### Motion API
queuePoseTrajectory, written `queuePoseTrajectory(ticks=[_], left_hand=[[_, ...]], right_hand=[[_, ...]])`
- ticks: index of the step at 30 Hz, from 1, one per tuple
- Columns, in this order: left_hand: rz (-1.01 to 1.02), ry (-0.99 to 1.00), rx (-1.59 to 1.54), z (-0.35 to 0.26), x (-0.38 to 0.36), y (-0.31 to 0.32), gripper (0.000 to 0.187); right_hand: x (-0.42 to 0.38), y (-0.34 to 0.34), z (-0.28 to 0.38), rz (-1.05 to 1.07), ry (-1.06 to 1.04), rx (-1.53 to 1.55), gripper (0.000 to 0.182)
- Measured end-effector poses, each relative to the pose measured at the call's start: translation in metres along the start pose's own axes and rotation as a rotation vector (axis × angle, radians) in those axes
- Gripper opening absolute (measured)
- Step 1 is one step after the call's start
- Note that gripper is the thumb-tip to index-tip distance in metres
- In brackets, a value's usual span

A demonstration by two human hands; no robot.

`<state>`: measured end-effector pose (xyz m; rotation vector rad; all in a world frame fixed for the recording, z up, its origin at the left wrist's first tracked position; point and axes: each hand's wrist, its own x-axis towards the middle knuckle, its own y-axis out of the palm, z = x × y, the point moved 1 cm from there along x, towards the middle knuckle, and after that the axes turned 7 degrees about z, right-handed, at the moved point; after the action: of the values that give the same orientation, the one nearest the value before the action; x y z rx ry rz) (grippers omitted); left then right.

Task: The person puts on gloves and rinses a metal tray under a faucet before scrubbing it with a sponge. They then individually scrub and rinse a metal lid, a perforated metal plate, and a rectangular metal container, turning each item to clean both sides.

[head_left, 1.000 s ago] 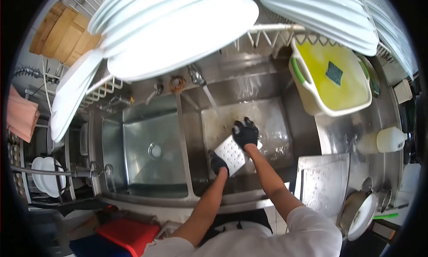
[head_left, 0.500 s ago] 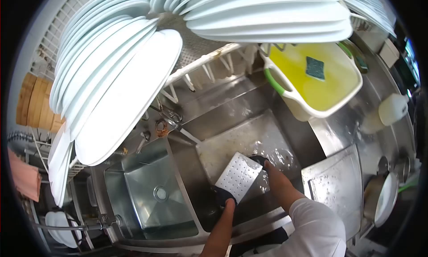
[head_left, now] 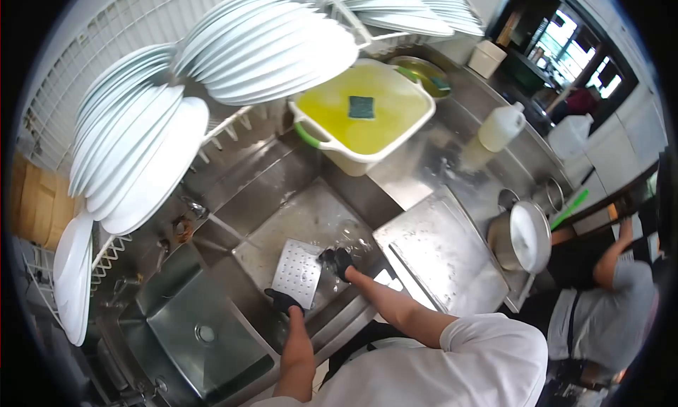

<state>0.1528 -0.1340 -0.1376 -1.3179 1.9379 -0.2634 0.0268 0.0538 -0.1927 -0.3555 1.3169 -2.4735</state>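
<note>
In the right-hand sink basin, my left hand (head_left: pixel 284 302), in a dark glove, grips the lower edge of a perforated metal plate (head_left: pixel 298 273). My gloved right hand (head_left: pixel 335 263) is at the plate's right side, its fingers curled around something dark and too small to make out. Water runs from the tap (head_left: pixel 195 208) toward a large metal tray (head_left: pixel 272 230) lying in the basin under the plate. Behind the basin, a green scouring pad (head_left: pixel 361 107) floats in a white tub (head_left: pixel 421 128) of yellow liquid.
White plates (head_left: pixel 261 46) fill the wire rack (head_left: pixel 63 75) above. An empty basin (head_left: pixel 205 334) lies left. At right are a flat metal tray (head_left: pixel 452 258), a pot (head_left: pixel 505 241) and a plastic jug (head_left: pixel 502 127). Another person (head_left: pixel 611 322) stands at the far right.
The view has swung right, bringing the other person into sight. My right hand has come off the plate's upper corner to its right side; my left hand still holds the lower edge.
</note>
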Motion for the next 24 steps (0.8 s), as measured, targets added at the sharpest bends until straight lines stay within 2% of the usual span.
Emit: queuePoseTrajectory(ticks=[2, 4, 6, 7, 8, 10, 12, 13, 14, 15, 16, 17, 18, 20, 23, 24], left_hand=[[0.01, -0.039, -0.131, -0.03, -0.027, -0.015, 0.082], [-0.064, -0.084, -0.222, -0.042, -0.011, -0.012, 0.091], [0.288, -0.103, -0.253, -0.036, 0.02, 0.001, 0.09], [0.361, -0.055, -0.25, -0.042, 0.03, 0.008, 0.09], [0.407, 0.027, -0.238, -0.049, 0.034, 0.017, 0.083], [0.463, 0.291, -0.174, -0.075, 0.038, 0.04, 0.071], [0.46, 0.533, -0.078, -0.099, 0.039, 0.055, 0.058], [0.457, 0.616, -0.024, -0.112, 0.038, 0.059, 0.052], [0.415, 0.802, 0.229, -0.127, 0.042, 0.055, 0.052], [0.489, 0.701, 0.428, -0.155, 0.032, 0.039, 0.054], [0.514, 0.792, 0.474, -0.158, 0.039, 0.046, 0.058], [0.565, 0.722, 0.226, -0.162, 0.036, 0.043, 0.06], [0.633, 0.711, 0.212, -0.172, 0.032, 0.039, 0.062], [0.561, 0.694, 0.235, -0.168, 0.036, 0.048, 0.059], [0.65, 0.729, 0.338, -0.182, 0.023, 0.023, 0.055], [0.724, 0.634, 0.18, -0.179, 0.023, 0.021, 0.049]], right_hand=[[-0.028, -0.013, 0.016, 0.162, -0.082, -0.047, 0.033], [-0.043, -0.026, 0.026, 0.476, 0.345, 0.648, 0.037], [-0.034, -0.11, 0.086, 0.647, 0.326, 0.484, 0.047], [-0.034, -0.157, 0.12, 0.691, 0.354, 0.454, 0.052], [-0.037, -0.154, 0.112, 0.723, 0.35, 0.442, 0.052], [-0.057, -0.136, 0.098, 0.486, 0.006, -0.072, 0.047], [-0.066, -0.219, 0.154, 0.586, 0.031, -0.055, 0.041], [-0.081, -0.2, 0.135, 0.468, -0.095, -0.142, 0.035], [-0.088, -0.185, 0.122, 0.421, -0.158, -0.17, 0.032], [-0.096, -0.184, 0.122, 0.354, -0.263, -0.191, 0.03], [-0.099, -0.187, 0.121, 0.276, -0.368, -0.208, 0.028], [-0.101, -0.175, 0.109, 0.277, -0.34, -0.215, 0.025], [-0.103, -0.175, 0.107, 0.307, -0.365, -0.219, 0.025], [-0.108, -0.184, 0.113, 0.115, -0.409, -0.193, 0.023], [-0.116, -0.191, 0.114, 0.077, -0.414, -0.222, 0.019], [-0.117, -0.191, 0.113, 0.033, -0.401, -0.265, 0.018]])
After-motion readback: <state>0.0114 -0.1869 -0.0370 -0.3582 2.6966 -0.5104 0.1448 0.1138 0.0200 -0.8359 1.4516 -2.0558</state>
